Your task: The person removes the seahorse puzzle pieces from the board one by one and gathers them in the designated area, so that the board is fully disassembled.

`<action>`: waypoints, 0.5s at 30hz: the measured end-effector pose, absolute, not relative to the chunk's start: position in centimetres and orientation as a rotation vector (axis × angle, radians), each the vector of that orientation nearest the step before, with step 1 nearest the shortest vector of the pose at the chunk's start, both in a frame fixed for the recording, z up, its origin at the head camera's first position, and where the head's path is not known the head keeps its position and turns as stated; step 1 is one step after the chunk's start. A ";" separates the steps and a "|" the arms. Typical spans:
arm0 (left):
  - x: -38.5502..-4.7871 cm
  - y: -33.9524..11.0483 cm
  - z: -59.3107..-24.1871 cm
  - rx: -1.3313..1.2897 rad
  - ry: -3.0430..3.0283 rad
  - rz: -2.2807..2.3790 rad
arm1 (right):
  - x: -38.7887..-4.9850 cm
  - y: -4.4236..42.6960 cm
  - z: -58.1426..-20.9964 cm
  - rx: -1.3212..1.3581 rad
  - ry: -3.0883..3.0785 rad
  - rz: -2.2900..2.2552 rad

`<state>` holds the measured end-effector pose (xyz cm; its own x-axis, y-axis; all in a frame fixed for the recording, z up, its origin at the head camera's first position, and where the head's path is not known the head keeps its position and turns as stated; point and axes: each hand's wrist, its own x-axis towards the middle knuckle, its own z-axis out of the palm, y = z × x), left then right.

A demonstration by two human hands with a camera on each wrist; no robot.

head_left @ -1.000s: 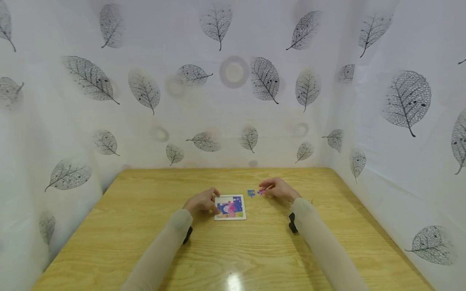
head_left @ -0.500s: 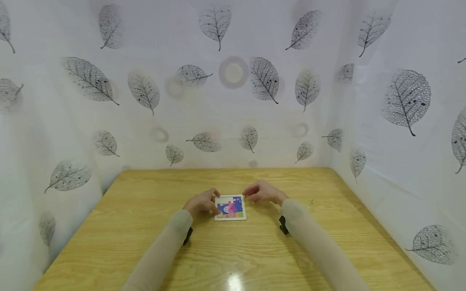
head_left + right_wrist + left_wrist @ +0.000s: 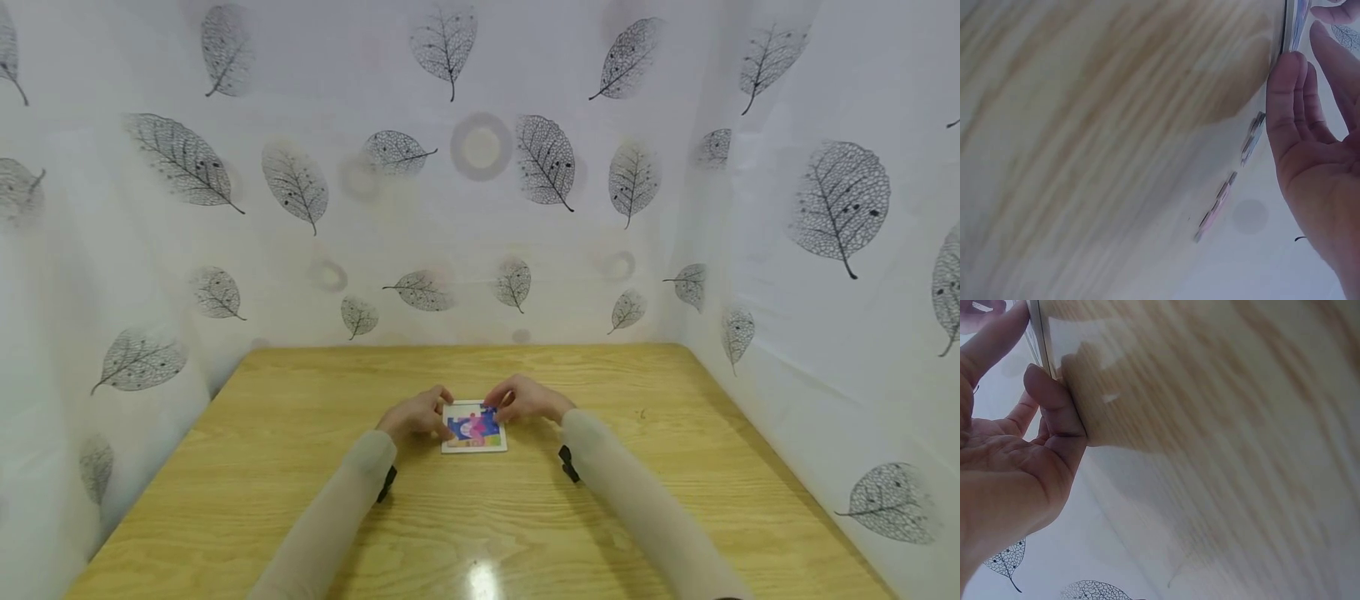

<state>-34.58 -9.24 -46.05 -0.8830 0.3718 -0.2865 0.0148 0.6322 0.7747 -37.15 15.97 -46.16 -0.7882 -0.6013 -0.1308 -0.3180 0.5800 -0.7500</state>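
A white-framed jigsaw puzzle tray [image 3: 474, 452] lies flat mid-table, partly filled with blue, pink and purple pieces [image 3: 480, 428]. Bare white shows in its upper left part. My left hand [image 3: 414, 416] holds the tray by its left side, one finger at the far corner and the thumb lower down. Over the upper right corner is my right hand [image 3: 531, 398], thumb and forefinger close together above the picture. Whether they pinch a piece is hidden. In the right wrist view, a bluish loose piece [image 3: 1252, 139] and a pinkish loose piece [image 3: 1216, 207] lie behind that hand.
The wooden table [image 3: 480, 517] reaches back to a white curtain [image 3: 420, 225] printed with leaf skeletons, which also hangs along both sides. Both forearms come in from the near edge, with dark straps at the wrists.
My right hand has moved left from beside the loose pieces to the tray's upper right corner. It now covers those pieces in the head view. The left hand and tray stay put.
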 end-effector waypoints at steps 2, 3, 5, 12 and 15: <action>-34.6 -9.2 -46.1 0.305 2.434 1.144 | -37.2 15.8 -46.2 -0.746 2.445 -1.029; -34.6 -9.2 -46.1 0.304 2.436 1.138 | -37.2 15.6 -46.2 -0.746 2.444 -1.021; -34.6 -9.2 -46.1 0.298 2.443 1.121 | -37.2 15.4 -46.2 -0.736 2.443 -1.005; -34.7 -9.1 -46.1 0.284 2.454 1.098 | -37.3 14.8 -46.1 -0.757 2.490 -0.911; -34.7 -9.1 -46.0 0.301 2.452 1.098 | -37.3 14.7 -46.2 -0.754 2.511 -0.877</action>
<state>-34.73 -9.09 -46.02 -0.8817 0.3648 -0.2991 0.0198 0.6621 0.7492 -37.31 14.71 -46.22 -0.7864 -0.5946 -0.1673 -0.3611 0.6623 -0.6565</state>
